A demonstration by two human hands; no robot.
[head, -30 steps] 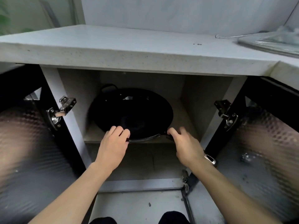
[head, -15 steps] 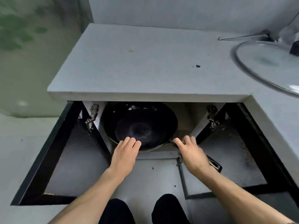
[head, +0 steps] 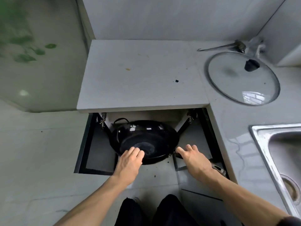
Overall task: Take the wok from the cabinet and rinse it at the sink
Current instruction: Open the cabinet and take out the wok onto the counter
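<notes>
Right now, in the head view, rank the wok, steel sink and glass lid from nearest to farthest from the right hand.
From the right hand:
1. Wok, gripped at its handle, at the open cabinet.
2. Steel sink, to the right.
3. Glass lid, on the counter's back right.

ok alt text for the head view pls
Two hands, left hand and right hand, grip a black wok at its near rim and handle, half out of an open cabinet. A glass lid lies on the counter; a sink sits right.
</notes>
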